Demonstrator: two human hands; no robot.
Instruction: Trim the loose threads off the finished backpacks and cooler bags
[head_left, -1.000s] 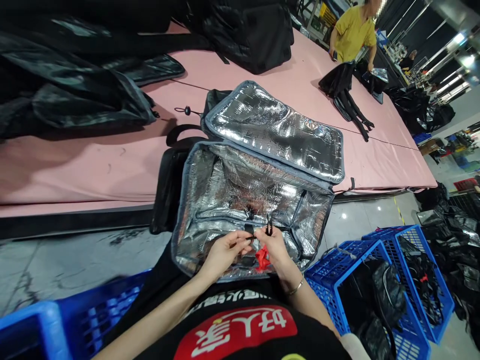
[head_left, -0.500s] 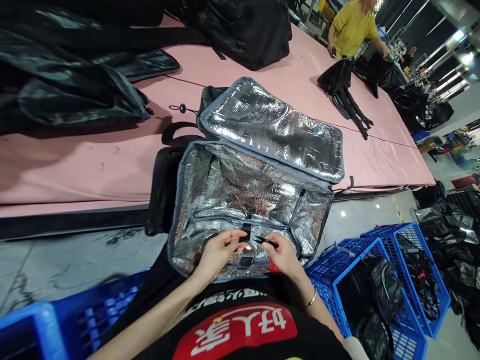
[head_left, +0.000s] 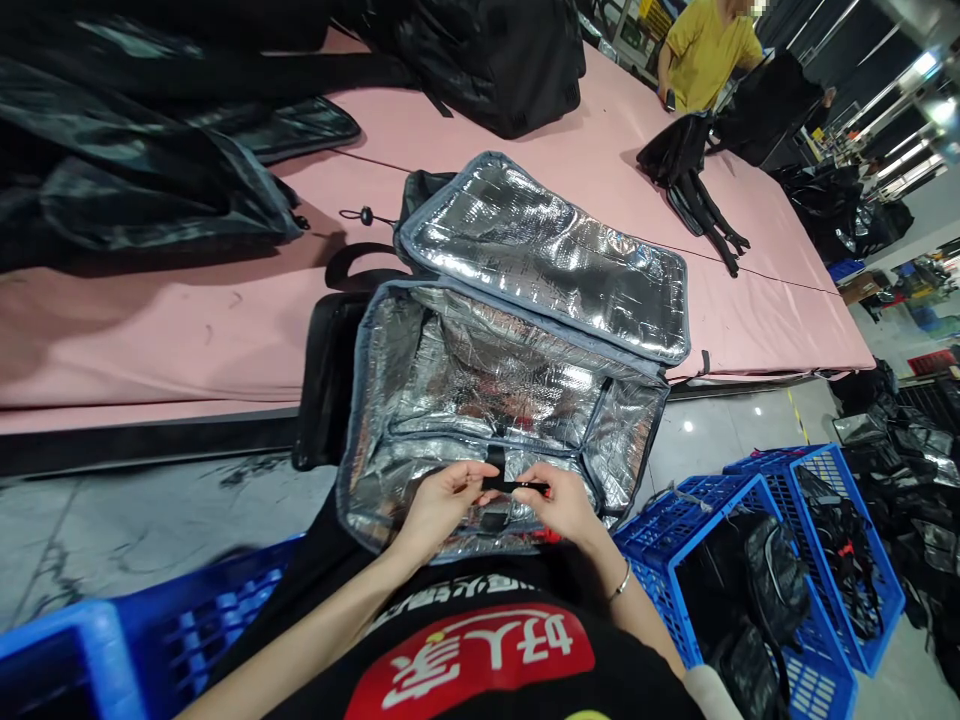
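Note:
An open bag [head_left: 517, 380] with a crinkled silver lining and grey edging lies before me, its lid [head_left: 547, 260] folded back onto the table. Over the near inner wall, my left hand [head_left: 446, 497] pinches a short black strap [head_left: 496, 462] fixed to the lining. My right hand [head_left: 559, 500] has its fingers closed on a slim black pointed tool [head_left: 529, 487], which looks like tweezers or snips. The tool's tip meets the strap at the left fingertips, and fingers partly cover both. A bit of red [head_left: 551, 535] shows below the right hand.
The pink-covered table [head_left: 225, 330] bears black bags [head_left: 480, 70] at the back and left. Blue crates [head_left: 757, 580] with black bags stand at the right, another blue crate [head_left: 135, 640] at lower left. A person in yellow [head_left: 705, 55] stands at the far end.
My right hand has shifted slightly left, bringing the black tool's tip from a small gap up to the strap. At the far end the person in yellow has raised a black bag.

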